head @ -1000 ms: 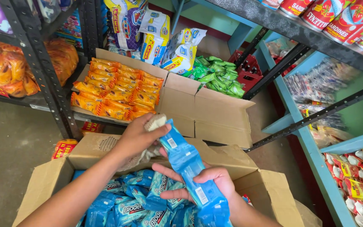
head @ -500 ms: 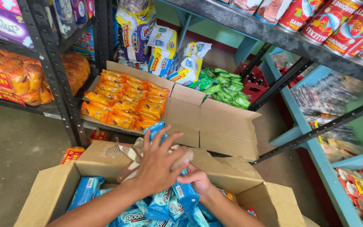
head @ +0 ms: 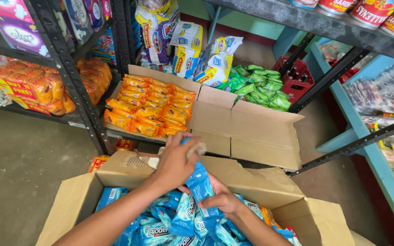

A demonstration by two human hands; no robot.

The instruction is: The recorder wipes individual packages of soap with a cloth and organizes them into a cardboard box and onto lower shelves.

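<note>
My left hand (head: 175, 163) grips the upper end of a strip of blue packets (head: 200, 184), and my right hand (head: 222, 200) holds the same strip lower down. Both hands are over an open cardboard box (head: 76, 202) at the bottom of the view. The box is full of blue and white packets (head: 167, 221). A crumpled pale wrapper end (head: 200, 146) sticks out past my left hand's fingers.
Behind stands an open box of orange packets (head: 149, 107) with its flaps (head: 247, 132) spread. Green packets (head: 258, 86) and a red crate (head: 297, 75) lie beyond. Black metal shelving (head: 76, 86) stands left, a blue shelf frame (head: 363, 136) right, cans (head: 379, 13) top right. The concrete floor (head: 19, 164) is left.
The strip of blue packets was held stretched out above the box, then brought down toward it. My hands have closed together around it just over the packets.
</note>
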